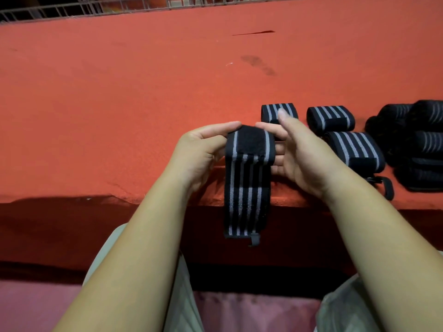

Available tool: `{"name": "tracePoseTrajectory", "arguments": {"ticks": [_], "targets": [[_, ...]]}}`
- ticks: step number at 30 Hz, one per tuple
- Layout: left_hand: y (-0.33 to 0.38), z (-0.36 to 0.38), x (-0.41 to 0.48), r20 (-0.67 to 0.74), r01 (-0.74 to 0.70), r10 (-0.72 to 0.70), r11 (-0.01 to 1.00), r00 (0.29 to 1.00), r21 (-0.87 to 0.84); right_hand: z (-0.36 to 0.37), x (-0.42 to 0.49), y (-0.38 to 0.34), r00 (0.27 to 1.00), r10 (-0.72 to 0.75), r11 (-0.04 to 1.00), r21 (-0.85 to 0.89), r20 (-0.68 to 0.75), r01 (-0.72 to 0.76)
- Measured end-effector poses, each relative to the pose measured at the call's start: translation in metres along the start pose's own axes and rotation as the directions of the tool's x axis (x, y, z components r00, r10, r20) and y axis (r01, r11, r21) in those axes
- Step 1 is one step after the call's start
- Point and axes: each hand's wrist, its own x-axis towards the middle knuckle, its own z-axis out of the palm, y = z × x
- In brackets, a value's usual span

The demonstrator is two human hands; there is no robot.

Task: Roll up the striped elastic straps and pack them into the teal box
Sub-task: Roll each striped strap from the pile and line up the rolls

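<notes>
A person's left hand (pixel 203 149) and right hand (pixel 302 154) hold a half-rolled striped strap (pixel 249 144) between them. Thumb and fingers curl on each end of the roll — likely to keep the coil tight and square. The unrolled tail (pixel 247 202) hangs below the hands over the near edge of the red table (pixel 119 104), so its own weight probably keeps it straight for winding. Just beyond and right of the right hand lie finished rolls (pixel 330 118) and a dark pile (pixel 419 144) of straps. The teal box is not in view.
</notes>
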Motion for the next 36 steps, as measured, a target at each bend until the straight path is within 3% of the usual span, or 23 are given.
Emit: {"name": "tracePoseTrajectory", "arguments": {"ticks": [6, 14, 19, 23, 28, 30, 36], "targets": [[0.0, 0.003, 0.002, -0.058, -0.007, 0.005, 0.999, 0.998, -0.033, 0.001, 0.003, 0.008, 0.984, -0.156, 0.988, -0.02, -0.091, 0.154], [-0.004, 0.005, -0.008, 0.121, -0.064, 0.04, 0.978, 0.992, 0.2, -0.001, 0.001, 0.008, 0.947, -0.316, 0.921, -0.255, -0.052, 0.294], [-0.011, 0.001, -0.007, 0.118, -0.077, 0.045, 0.956, 0.992, 0.284, 0.0, -0.007, 0.005, 0.961, -0.277, 0.888, -0.381, 0.005, 0.258], [-0.012, 0.002, -0.006, 0.085, -0.081, 0.058, 0.952, 0.995, 0.294, 0.0, -0.008, 0.003, 0.967, -0.254, 0.912, -0.33, 0.006, 0.242], [-0.005, -0.006, -0.007, 0.262, 0.001, -0.071, 0.967, 0.962, 0.257, -0.007, 0.001, 0.01, 0.977, -0.208, 0.949, -0.25, -0.051, 0.189], [-0.004, -0.006, -0.007, 0.262, 0.009, -0.069, 0.975, 0.963, 0.223, -0.007, 0.002, 0.011, 0.98, -0.181, 0.967, -0.196, -0.077, 0.163], [-0.009, -0.004, -0.003, 0.169, -0.037, 0.011, 0.988, 0.986, 0.152, -0.004, -0.004, 0.008, 0.985, -0.135, 0.847, -0.527, -0.105, 0.06]]}}
